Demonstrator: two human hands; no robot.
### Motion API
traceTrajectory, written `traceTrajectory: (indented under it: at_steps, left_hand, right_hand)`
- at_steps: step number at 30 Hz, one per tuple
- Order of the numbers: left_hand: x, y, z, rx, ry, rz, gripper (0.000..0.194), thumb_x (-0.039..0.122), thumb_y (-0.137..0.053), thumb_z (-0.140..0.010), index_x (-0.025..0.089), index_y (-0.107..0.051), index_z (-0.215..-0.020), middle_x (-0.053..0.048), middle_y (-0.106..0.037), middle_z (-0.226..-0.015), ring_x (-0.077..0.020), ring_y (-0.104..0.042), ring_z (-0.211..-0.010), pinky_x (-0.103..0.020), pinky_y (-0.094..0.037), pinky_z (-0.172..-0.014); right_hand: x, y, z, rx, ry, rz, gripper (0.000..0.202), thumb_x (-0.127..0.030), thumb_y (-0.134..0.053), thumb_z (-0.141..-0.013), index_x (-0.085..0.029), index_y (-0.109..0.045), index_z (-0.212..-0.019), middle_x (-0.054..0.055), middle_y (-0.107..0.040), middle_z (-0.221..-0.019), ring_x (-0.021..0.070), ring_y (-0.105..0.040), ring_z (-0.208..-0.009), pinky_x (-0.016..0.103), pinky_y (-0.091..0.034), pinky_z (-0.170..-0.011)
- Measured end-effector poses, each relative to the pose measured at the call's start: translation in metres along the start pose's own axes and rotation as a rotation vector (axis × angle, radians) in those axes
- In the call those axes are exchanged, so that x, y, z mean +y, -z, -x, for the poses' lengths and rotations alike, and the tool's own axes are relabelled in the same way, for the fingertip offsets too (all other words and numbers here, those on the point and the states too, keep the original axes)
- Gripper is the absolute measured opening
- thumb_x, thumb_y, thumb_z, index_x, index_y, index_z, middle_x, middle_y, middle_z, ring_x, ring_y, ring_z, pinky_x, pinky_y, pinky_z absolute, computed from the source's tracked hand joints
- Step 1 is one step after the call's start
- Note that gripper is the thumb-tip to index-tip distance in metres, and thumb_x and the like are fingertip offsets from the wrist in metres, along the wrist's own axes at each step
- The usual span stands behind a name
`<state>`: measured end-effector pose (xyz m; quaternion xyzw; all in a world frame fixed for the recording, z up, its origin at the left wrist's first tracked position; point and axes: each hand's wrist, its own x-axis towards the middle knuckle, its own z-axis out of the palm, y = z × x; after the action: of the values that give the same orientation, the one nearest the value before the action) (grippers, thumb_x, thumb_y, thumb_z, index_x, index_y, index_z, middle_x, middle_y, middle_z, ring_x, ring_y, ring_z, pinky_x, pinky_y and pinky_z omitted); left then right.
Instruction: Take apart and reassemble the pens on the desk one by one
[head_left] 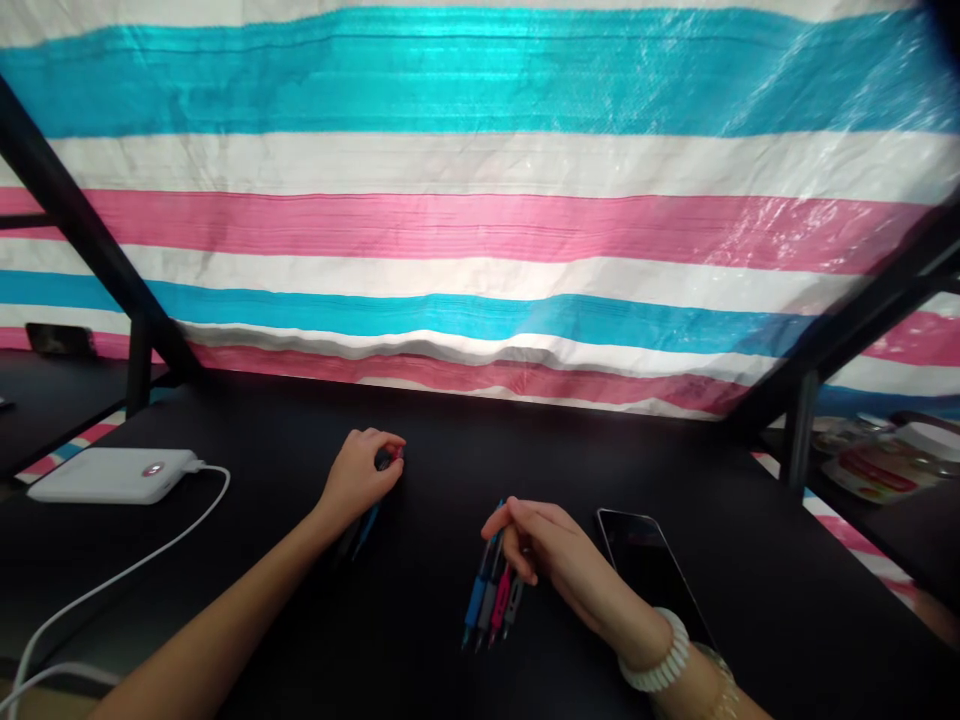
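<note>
Several pens [487,600] with blue, grey and pink grips lie side by side on the black table [435,420], their tips toward me. My right hand [544,545], with a white bracelet at the wrist, is over their far ends, its thumb and index finger together; what they pinch, if anything, is too small to tell. Further left, my left hand [364,475] is curled around more pens [366,528]. Blue and dark barrels show below that palm, and a pink end shows between thumb and index finger.
A smartphone [652,560] lies right of my right hand. At the left is a white power bank [112,475] with a white cable. Black slanted frame legs stand on both sides, before a striped sheet [480,230]. A clear container [877,465] sits far right.
</note>
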<state>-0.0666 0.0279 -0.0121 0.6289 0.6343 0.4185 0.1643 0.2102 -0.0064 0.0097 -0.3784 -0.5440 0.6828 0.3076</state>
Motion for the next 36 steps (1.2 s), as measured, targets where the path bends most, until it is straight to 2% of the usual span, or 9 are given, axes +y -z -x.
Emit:
traceTrajectory:
  at_steps: [5,9,12,14,16,20,28,36]
  left_hand:
    - [-0.007,0.002,-0.002,-0.009,0.007,-0.034,0.018,0.023,-0.066,-0.066,0.023,-0.076,-0.082,-0.003,-0.069,-0.075,-0.0261,-0.055,-0.082,-0.04,-0.042,-0.082]
    - [0.004,0.005,0.0,-0.015,-0.008,0.037,0.02,0.026,-0.066,-0.071,0.022,-0.074,-0.089,-0.004,-0.071,-0.082,-0.0249,-0.061,-0.084,-0.038,-0.047,-0.081]
    - [0.018,0.007,0.004,-0.073,0.01,0.2,0.027,0.033,-0.066,-0.078,0.02,-0.071,-0.101,-0.005,-0.07,-0.085,-0.0211,-0.066,-0.077,-0.032,-0.053,-0.068]
    - [0.026,0.008,0.007,-0.143,0.079,0.426,0.032,0.035,-0.071,-0.077,0.019,-0.07,-0.105,-0.005,-0.071,-0.087,-0.0202,-0.068,-0.073,-0.028,-0.053,-0.06]
    - [0.031,0.01,0.01,-0.19,0.127,0.591,0.038,0.037,-0.077,-0.074,0.02,-0.069,-0.107,-0.007,-0.072,-0.092,-0.0211,-0.069,-0.075,-0.027,-0.054,-0.058]
    - [0.034,0.011,0.012,-0.224,0.163,0.725,0.041,0.036,-0.08,-0.074,0.019,-0.067,-0.11,-0.01,-0.073,-0.095,-0.022,-0.069,-0.078,-0.027,-0.055,-0.059]
    - [0.038,0.011,0.012,-0.184,0.229,0.971,0.036,0.028,-0.085,-0.067,0.018,-0.063,-0.093,-0.001,-0.068,-0.077,-0.0152,-0.065,-0.063,-0.025,-0.051,-0.056]
    - [0.03,0.008,0.011,-0.14,0.285,1.07,0.032,0.025,-0.085,-0.069,0.019,-0.064,-0.092,0.0,-0.069,-0.077,-0.0123,-0.063,-0.064,-0.024,-0.049,-0.06]
  right_hand:
    - [0.0,0.0,-0.001,0.007,-0.005,-0.018,0.05,-0.057,-0.053,-0.092,-0.01,-0.07,-0.083,-0.004,-0.045,-0.048,0.0084,-0.036,-0.044,0.024,-0.027,-0.048]
    - [0.0,-0.001,-0.001,0.007,0.005,-0.028,0.05,-0.057,-0.053,-0.092,-0.011,-0.069,-0.083,-0.004,-0.046,-0.049,0.0085,-0.036,-0.045,0.024,-0.028,-0.048]
    - [-0.001,0.0,-0.001,0.01,0.011,-0.021,0.05,-0.057,-0.053,-0.092,-0.011,-0.069,-0.083,-0.004,-0.046,-0.049,0.0089,-0.036,-0.045,0.024,-0.028,-0.049]
    - [-0.001,0.0,-0.001,0.012,0.015,-0.011,0.05,-0.058,-0.052,-0.092,-0.012,-0.069,-0.082,-0.004,-0.045,-0.049,0.0091,-0.036,-0.046,0.025,-0.027,-0.05]
    - [-0.001,0.0,-0.001,0.012,0.017,-0.007,0.05,-0.057,-0.051,-0.092,-0.012,-0.068,-0.082,-0.004,-0.045,-0.049,0.0091,-0.036,-0.046,0.025,-0.027,-0.05]
    - [-0.002,0.0,0.0,0.012,0.015,-0.02,0.048,-0.055,-0.051,-0.093,-0.012,-0.067,-0.083,-0.004,-0.045,-0.049,0.0092,-0.036,-0.046,0.026,-0.027,-0.051]
    - [-0.005,-0.002,0.001,0.024,-0.002,0.0,0.049,-0.058,-0.053,-0.09,-0.012,-0.067,-0.081,-0.005,-0.044,-0.047,0.0091,-0.034,-0.046,0.027,-0.027,-0.053]
    - [-0.002,0.0,0.0,0.023,-0.013,-0.019,0.049,-0.058,-0.053,-0.09,-0.012,-0.067,-0.082,-0.005,-0.045,-0.05,0.0092,-0.035,-0.047,0.027,-0.027,-0.053]
